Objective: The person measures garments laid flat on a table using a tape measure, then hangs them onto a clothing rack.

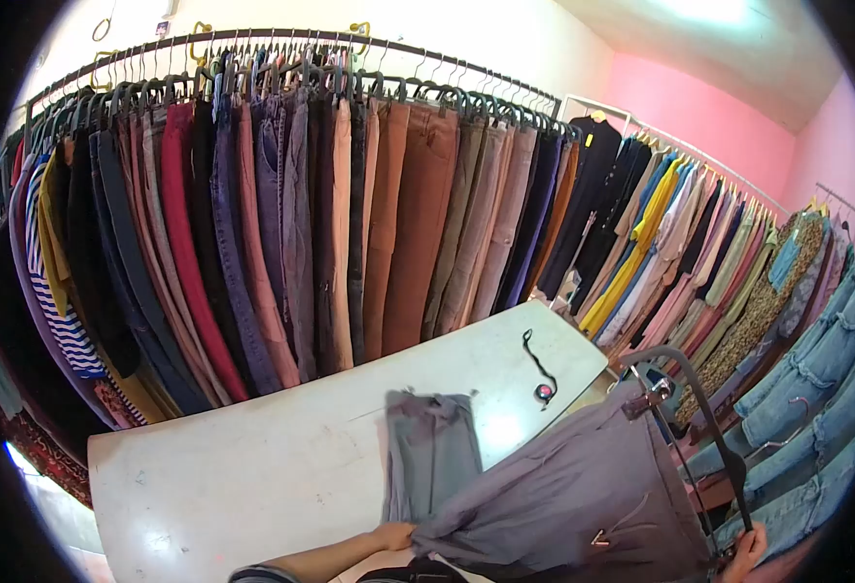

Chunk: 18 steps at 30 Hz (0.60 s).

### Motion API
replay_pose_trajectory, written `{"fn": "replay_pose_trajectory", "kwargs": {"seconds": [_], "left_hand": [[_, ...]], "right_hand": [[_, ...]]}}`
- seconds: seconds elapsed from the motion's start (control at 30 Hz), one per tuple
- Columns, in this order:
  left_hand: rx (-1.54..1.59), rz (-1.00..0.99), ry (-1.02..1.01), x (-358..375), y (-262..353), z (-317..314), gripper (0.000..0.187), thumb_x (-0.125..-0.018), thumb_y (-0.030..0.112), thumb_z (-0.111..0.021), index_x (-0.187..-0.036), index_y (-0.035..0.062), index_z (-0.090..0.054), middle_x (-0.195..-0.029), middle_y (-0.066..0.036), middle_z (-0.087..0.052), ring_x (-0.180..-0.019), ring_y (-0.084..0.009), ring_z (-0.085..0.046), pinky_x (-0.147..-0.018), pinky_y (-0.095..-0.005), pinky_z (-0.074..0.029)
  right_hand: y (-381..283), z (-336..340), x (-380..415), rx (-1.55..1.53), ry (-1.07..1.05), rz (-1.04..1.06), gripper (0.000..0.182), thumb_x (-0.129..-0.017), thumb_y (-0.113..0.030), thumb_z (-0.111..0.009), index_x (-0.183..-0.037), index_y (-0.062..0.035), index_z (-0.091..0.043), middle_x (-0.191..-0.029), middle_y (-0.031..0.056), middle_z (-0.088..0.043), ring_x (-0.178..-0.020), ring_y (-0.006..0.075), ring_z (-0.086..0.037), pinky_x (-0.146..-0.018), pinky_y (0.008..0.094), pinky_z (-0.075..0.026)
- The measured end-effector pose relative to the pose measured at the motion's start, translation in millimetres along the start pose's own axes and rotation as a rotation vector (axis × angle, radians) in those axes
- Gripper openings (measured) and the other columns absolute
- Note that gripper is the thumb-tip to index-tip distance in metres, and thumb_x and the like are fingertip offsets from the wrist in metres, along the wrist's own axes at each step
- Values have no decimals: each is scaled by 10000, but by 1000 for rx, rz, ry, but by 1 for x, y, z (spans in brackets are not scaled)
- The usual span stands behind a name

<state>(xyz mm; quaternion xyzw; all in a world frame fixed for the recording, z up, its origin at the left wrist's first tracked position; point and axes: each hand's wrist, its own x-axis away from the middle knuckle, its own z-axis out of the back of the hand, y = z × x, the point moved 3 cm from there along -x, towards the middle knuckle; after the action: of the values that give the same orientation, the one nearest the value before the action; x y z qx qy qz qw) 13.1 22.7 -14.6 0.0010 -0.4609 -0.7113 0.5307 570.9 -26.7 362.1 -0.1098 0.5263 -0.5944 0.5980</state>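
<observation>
**Grey trousers half on the table, half on the hanger**

From where I stand, the person's left hand (391, 535) is low at the near edge of the white table (252, 476), fingers closed on the grey fabric where the trousers bunch together. The grey trousers (563, 496) spread in 2 directions from that grip: 1 leg lies flat on the tabletop, running away from the person, while the wider part drapes to the right, off the table's corner.

The right hand (746, 552) sits at the bottom right, only partly in view. It is wrapped around the lower end of a black clip hanger (701, 408), which rises up and arches over the top of the trousers. A metal clip on the hanger touches the upper edge of the grey cloth; whether it actually bites the fabric I cannot tell.

On the table, well beyond the trousers, lies a black cord with a small round piece at its end (541, 374).

Behind the table a long curved rail (281, 37) is packed with hanging trousers in brown, tan, maroon, navy and black. A second rail to the right carries brighter garments, yellow and pink among them, and a row of blue jeans (821, 389) hangs nearest on the far right.
</observation>
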Motion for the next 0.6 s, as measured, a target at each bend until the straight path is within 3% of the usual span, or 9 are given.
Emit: {"fn": "replay_pose_trajectory", "kwargs": {"seconds": [0.07,0.23,0.37,0.4,0.43,0.5,0.53,0.57,0.6], "left_hand": [[174,-41,-52,34,5,-5,609,-704,315,-631,-1233,89,-432,-1187,-180,-498,-1095,-278,-480,-918,-367,-378],[211,38,327,127,-68,-98,615,-704,337,-640,-1229,90,-437,-1147,-171,-527,-1060,-285,-503,-906,-365,-385],[230,91,643,183,-87,-134,620,-705,356,-647,-1226,91,-441,-1115,-163,-550,-1032,-291,-521,-897,-363,-391],[299,103,569,172,-130,-170,622,-714,351,-657,-1237,97,-434,-1092,-150,-566,-1008,-290,-537,-905,-363,-381],[730,227,468,189,-112,-162,540,-720,329,-666,-1180,96,-505,-1089,-145,-573,-1025,-275,-532,-910,-355,-380],[410,486,251,227,-61,-107,446,-716,335,-673,-1084,98,-588,-1066,-126,-590,-1025,-248,-539,-877,-330,-411],[617,538,395,234,-77,-122,403,-725,380,-656,-1014,100,-630,-1012,-117,-614,-969,-233,-571,-818,-317,-449],[528,549,360,232,-93,-130,393,-728,383,-653,-1008,107,-630,-942,-104,-634,-896,-222,-601,-779,-318,-469],[210,314,430,229,-100,-123,367,-722,368,-667,-973,102,-636,-895,-93,-640,-850,-220,-609,-753,-318,-476]], "right_hand": [[-25,-30,-2,-2,282,143,374,-866,-377,-496,-763,-18,-507,-580,4,-428,-547,101,-427,-488,243,-298],[-118,-131,-10,51,-214,311,326,-778,-314,-559,-657,-13,-529,-574,38,-484,-565,148,-458,-533,265,-326],[-134,-197,-16,-111,-301,617,135,-625,-116,-626,-595,-4,-558,-502,58,-503,-409,145,-458,-426,253,-327],[-140,-211,-17,-162,-409,580,154,-637,-130,-641,-606,-2,-562,-498,56,-500,-405,141,-454,-419,249,-323],[-144,-224,-16,-212,-515,541,174,-649,-145,-656,-617,1,-566,-494,53,-497,-401,137,-451,-412,245,-318],[-137,-248,-15,-291,-657,484,212,-648,-174,-697,-635,1,-578,-486,52,-491,-408,130,-456,-399,242,-313],[-138,-257,-13,-290,-668,480,212,-648,-174,-697,-635,1,-578,-486,52,-491,-408,130,-456,-399,242,-313],[-144,-267,-10,-311,-708,517,214,-651,-177,-707,-643,-1,-585,-487,52,-492,-408,131,-460,-396,241,-316],[-148,-277,-7,-329,-748,552,217,-655,-181,-717,-652,-3,-592,-488,52,-493,-409,132,-464,-394,240,-318]]}}
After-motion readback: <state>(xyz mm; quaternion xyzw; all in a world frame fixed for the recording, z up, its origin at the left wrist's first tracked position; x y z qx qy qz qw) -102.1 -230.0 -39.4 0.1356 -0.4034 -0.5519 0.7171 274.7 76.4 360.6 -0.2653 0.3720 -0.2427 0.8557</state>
